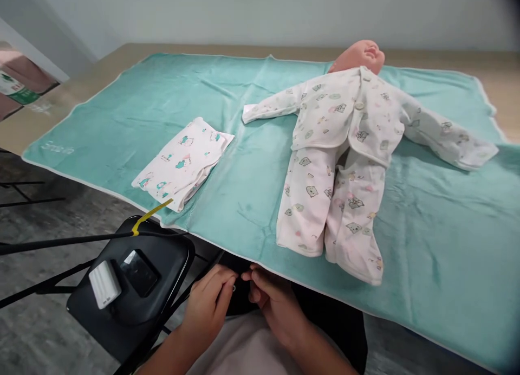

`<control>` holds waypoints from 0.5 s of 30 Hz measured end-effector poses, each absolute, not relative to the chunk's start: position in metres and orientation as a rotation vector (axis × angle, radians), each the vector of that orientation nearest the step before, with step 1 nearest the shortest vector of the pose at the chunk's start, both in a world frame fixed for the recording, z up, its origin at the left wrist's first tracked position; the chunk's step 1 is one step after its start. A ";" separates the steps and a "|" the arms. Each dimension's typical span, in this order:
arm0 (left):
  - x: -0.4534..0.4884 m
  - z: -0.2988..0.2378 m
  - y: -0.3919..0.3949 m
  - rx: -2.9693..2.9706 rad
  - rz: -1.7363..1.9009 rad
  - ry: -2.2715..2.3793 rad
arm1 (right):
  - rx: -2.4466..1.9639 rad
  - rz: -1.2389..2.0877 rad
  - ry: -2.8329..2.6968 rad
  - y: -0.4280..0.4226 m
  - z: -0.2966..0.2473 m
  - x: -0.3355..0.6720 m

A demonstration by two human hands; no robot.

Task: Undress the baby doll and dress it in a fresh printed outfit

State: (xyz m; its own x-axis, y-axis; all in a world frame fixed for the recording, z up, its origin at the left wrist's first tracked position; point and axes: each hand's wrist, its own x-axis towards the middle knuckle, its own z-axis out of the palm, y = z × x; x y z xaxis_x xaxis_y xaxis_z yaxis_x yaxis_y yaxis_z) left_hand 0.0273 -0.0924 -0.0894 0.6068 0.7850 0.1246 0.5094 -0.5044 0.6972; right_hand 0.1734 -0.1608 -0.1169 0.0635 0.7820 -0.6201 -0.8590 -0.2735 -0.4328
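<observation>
My left hand (209, 296) and my right hand (272, 293) are close together over my lap, just below the table's front edge. Both have curled fingers, with thumb and forefinger pinched; whether anything small is between them I cannot make out. In front of them on a teal blanket (239, 212) lies a baby doll (357, 56) on its back, head at the far side. It wears a white bear-print jacket (329, 112) and matching trousers (309, 201), sleeves spread wide. To the left lies a folded white printed baby garment (184, 161), touched by neither hand.
A black folding chair (162, 304) stands left of my lap, holding a white power bank (104, 284) and a black phone-like device (140, 272). A black strap with a yellow tie (152, 215) crosses above it. A labelled bottle (18, 88) lies at the table's left end.
</observation>
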 end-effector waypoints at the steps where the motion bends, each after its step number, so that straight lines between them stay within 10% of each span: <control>1: 0.029 -0.089 -0.093 2.152 0.572 1.031 | -0.974 1.581 0.107 -0.160 -0.117 0.176; 15: 0.056 -0.106 -0.099 1.509 0.523 1.246 | -1.469 1.394 -0.526 -0.160 -0.130 0.196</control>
